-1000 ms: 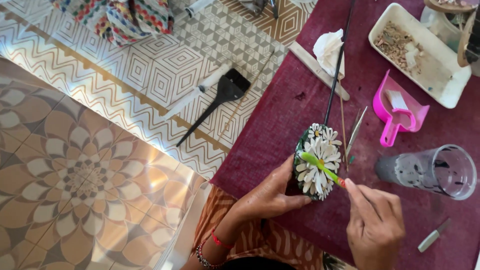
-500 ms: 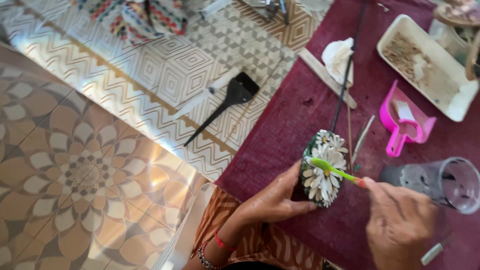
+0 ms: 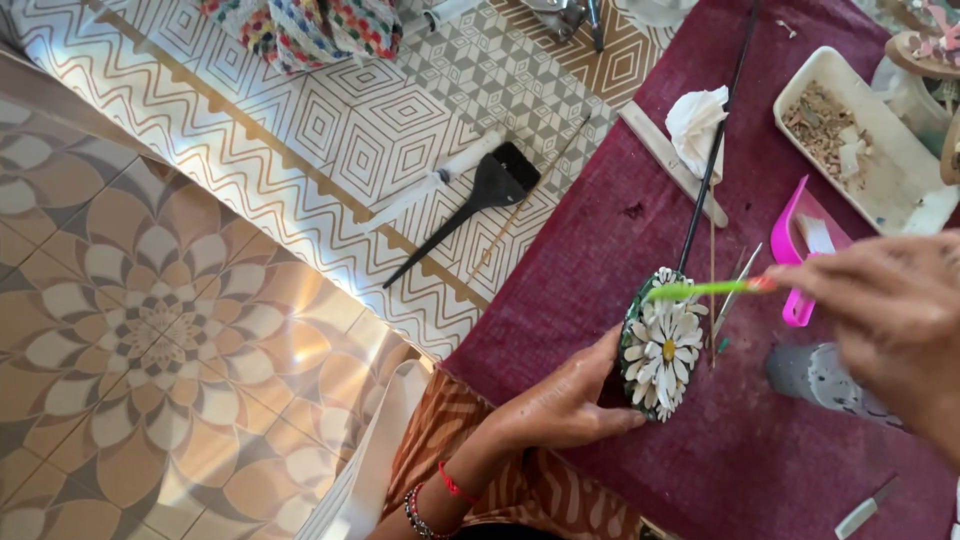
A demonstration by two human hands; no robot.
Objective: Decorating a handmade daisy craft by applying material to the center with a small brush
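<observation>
On the maroon-covered surface [image 3: 620,250], the left hand [image 3: 570,400] steadies a dark oval piece decorated with white daisy petals [image 3: 660,345], its fingers cupped against the piece's left edge and its underside. The right hand [image 3: 890,310], blurred, pinches a thin green stick [image 3: 700,290] whose tip lies over the top of the daisy piece. Just beside it stand a pink scoop [image 3: 795,250] and a clear cup [image 3: 825,380]. A black brush [image 3: 480,200] lies on the patterned mat, well apart.

Home craft corner: patterned floor tiles [image 3: 150,330], brushes [image 3: 470,205].
</observation>
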